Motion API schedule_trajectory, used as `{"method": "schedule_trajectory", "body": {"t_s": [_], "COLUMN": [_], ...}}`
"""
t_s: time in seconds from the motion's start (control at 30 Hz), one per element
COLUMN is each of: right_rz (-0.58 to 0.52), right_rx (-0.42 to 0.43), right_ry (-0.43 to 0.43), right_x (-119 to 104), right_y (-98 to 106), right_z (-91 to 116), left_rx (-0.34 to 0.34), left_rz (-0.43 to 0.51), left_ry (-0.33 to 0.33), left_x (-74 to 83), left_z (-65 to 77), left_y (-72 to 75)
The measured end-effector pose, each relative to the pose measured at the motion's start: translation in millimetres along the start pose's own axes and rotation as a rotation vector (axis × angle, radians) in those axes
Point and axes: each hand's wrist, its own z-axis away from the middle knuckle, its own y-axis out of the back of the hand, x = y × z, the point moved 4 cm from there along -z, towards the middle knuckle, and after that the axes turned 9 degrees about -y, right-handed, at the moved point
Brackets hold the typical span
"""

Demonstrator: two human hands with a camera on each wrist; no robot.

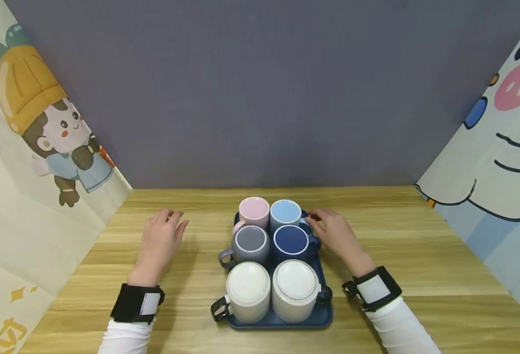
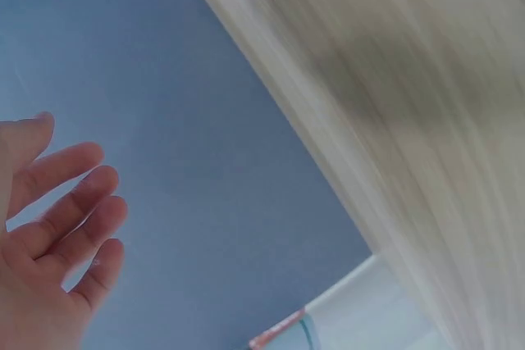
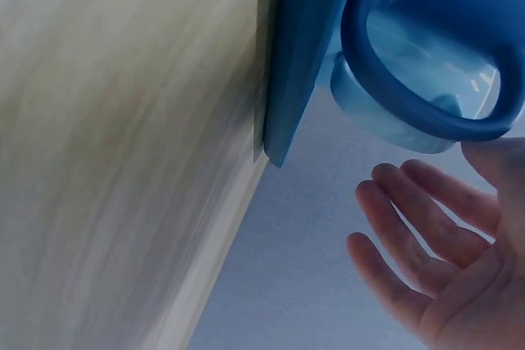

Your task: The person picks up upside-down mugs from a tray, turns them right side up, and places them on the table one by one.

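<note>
Several mugs stand bottom-up in pairs on a dark blue tray (image 1: 282, 323). At the back are a pink mug (image 1: 254, 208) and a light blue mug (image 1: 285, 212). A grey mug (image 1: 251, 241) and a navy mug (image 1: 291, 241) sit in the middle, with two white ribbed mugs (image 1: 248, 287) in front. My right hand (image 1: 337, 236) is at the tray's right side, fingertips right by the light blue mug's handle. In the right wrist view its fingers are loosely spread below the navy handle (image 3: 410, 108). My left hand (image 1: 160, 241) hovers left of the tray, holding nothing, fingers slightly bent.
The wooden table (image 1: 189, 305) extends to both sides of the tray. A grey panel (image 1: 269, 98) rises behind it. Cartoon-printed cloths hang at the left (image 1: 16, 196) and right (image 1: 507, 206). Mug handles stick out past the tray's left edge.
</note>
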Motion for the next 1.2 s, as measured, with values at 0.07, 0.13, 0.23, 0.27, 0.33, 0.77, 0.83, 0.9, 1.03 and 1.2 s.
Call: {"method": "schedule_trajectory", "body": {"t_s": [0.07, 0.13, 0.23, 0.27, 0.33, 0.77, 0.83, 0.9, 1.03, 1.2], "right_rz": [-0.004, -0.008, -0.026, -0.036, -0.065, -0.199, -0.206, -0.213, -0.228, -0.258], "right_rx": [-0.001, 0.004, 0.017, 0.02, 0.02, -0.088, -0.102, -0.115, -0.132, -0.157], "right_ry": [-0.002, -0.002, 0.007, 0.011, 0.021, -0.039, -0.047, -0.057, -0.069, -0.078], "right_x": [1, 2, 2, 2, 2, 5, 5, 5, 4, 6], "right_y": [0, 0, 1, 1, 0, -8, -9, -9, -10, -12], "right_z": [0, -1, -1, -1, -2, -4, -4, -4, -4, -5], "left_rx": [0.002, 0.005, 0.008, 0.009, 0.013, 0.012, 0.003, -0.008, -0.021, -0.025], "left_rz": [-0.002, -0.004, -0.01, -0.012, -0.016, -0.05, -0.046, -0.045, -0.052, -0.066], "left_ry": [0.005, 0.014, 0.029, 0.034, 0.039, 0.06, 0.067, 0.077, 0.096, 0.101], "left_x": [-4.2, -7.9, -13.7, -15.3, -18.7, -34.3, -36.5, -39.1, -45.2, -52.6], "left_z": [1.2, 1.9, 3.1, 3.5, 5.1, 20.2, 21.8, 24.3, 30.9, 36.3], "left_y": [1.8, 3.8, 6.4, 7.4, 9.0, 18.0, 18.9, 19.5, 20.9, 22.0]}}
